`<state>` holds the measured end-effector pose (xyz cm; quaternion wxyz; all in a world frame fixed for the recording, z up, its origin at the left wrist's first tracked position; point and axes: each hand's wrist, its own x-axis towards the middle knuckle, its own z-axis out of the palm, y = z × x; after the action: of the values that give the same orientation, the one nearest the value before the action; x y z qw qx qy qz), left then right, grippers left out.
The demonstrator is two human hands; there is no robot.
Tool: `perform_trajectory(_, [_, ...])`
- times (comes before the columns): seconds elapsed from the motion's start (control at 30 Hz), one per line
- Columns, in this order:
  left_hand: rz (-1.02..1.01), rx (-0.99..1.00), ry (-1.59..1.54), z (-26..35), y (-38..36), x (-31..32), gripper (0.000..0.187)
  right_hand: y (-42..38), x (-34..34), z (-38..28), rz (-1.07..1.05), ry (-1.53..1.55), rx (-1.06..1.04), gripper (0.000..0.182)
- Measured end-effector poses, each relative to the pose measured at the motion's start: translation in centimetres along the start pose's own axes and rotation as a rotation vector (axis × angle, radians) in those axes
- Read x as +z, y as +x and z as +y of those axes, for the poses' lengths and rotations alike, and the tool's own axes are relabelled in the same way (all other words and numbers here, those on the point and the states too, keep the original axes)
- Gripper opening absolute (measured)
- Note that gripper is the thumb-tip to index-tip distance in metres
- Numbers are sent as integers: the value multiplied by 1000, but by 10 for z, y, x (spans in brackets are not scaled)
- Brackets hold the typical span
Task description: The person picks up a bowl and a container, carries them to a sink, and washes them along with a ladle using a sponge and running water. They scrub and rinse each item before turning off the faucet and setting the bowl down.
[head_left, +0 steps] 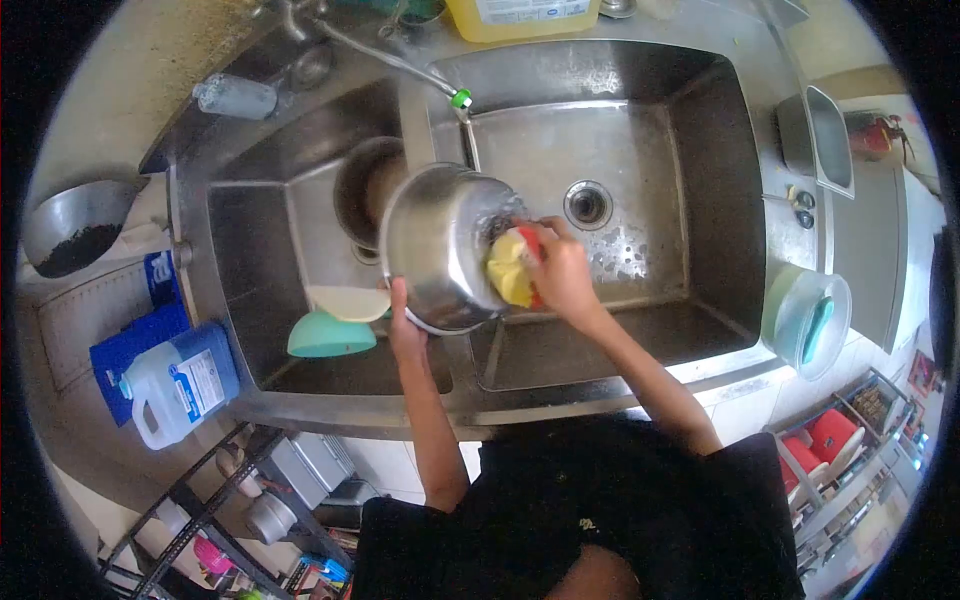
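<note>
A shiny metal pot is tilted on its side over the divider between two sink basins. My left hand grips its rim from below, thumb on the outer wall. In my right hand is a yellow and red sponge or cloth, pressed against the wet bottom of the pot. Water runs from a faucet hose with a green tip just behind the pot. Left of my left hand are a turquoise bowl and a cream-coloured dish. A round brownish vessel sits in the left basin, partly hidden by the pot.
The right basin has a drain and wet patches. A yellow jug stands behind the sink. To the left are a blue-labelled jug and a metal bowl. On the right stand a clear tub and a steel pan.
</note>
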<state>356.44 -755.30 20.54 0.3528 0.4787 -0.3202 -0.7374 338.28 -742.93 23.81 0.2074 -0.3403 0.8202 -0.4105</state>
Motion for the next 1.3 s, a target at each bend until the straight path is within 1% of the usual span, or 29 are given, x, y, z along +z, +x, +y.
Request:
perform_trajectory(0.07, [3,24,9,0,1,0,33,-19,2,5,-11,67,7,37])
perform_trajectory(0.13, [4,42,17,-3,2,1,29,-40,-5,-21,-19,93,-52,35])
perform_trajectory(0.17, [-7,8,-54,-2,1,1,26,-42,-5,-26,-27,95,-19,31])
perform_trajectory(0.27, [-34,85,112,4,-13,15,24,-22,13,24,74,137,115,30])
perform_trajectory(0.3, [-75,96,147,0,-10,11,26,-12,11,32,3,116,212,29])
perform_trajectory(0.4, [-49,77,161,-4,-5,4,26,-26,8,22,3,178,173,30])
perform_trajectory(0.43, [-49,80,103,2,-8,11,27,-32,-2,3,-50,224,161,30])
perform_trajectory(0.47, [-42,87,110,1,-8,11,27,-39,0,-1,-13,200,85,29])
perform_trajectory(0.53, [-20,94,128,0,-14,8,28,-32,13,24,32,164,147,30])
perform_trajectory(0.63, [-53,122,200,-3,-20,12,29,-8,8,50,-203,54,411,30])
perform_trajectory(0.7, [-104,140,243,0,-17,16,29,-21,7,37,-127,100,246,29])
perform_trajectory(0.77, [-40,102,175,6,-21,24,27,-36,-1,8,-54,167,97,27])
perform_trajectory(0.8, [-12,84,144,8,-23,27,27,-35,3,14,-75,138,151,28])
perform_trajectory(0.83, [-29,100,171,4,-20,20,27,-28,11,28,-93,106,200,28])
perform_trajectory(0.87, [-67,122,288,1,-20,16,28,-18,20,47,-109,71,244,29])
perform_trajectory(0.9, [-102,145,405,1,-22,15,29,-11,34,78,-225,28,377,29])
perform_trajectory(0.93, [-145,174,523,1,-20,16,30,-11,26,69,-220,62,315,29])
perform_trajectory(0.97, [-161,234,544,-9,-9,1,30,-13,18,59,-207,94,250,28])
perform_trajectory(1.0, [-145,208,457,-7,-8,8,29,-18,9,44,-209,126,190,28])
perform_trajectory(1.03, [-118,173,374,-3,-15,14,29,-25,2,28,-115,115,113,27])
perform_trajectory(1.07, [-95,140,293,1,-19,19,29,-24,4,30,-127,108,142,27])
perform_trajectory(1.1, [-117,74,233,3,-21,21,30,-21,8,37,-137,104,176,27])
perform_trajectory(1.13, [-115,89,284,3,-23,19,32,-15,11,47,-141,96,203,26])
perform_trajectory(1.17, [-121,113,326,-2,-20,18,33,-5,20,72,-296,-46,329,28])
perform_trajectory(1.2, [-131,135,370,-3,-18,18,34,-3,20,92,-261,-31,312,28])
perform_trajectory(1.27, [-67,20,189,3,-13,16,39,1,6,124,-184,-8,273,28])
perform_trajectory(1.3, [-30,-43,97,5,-13,14,41,2,-13,126,-142,143,439,28])
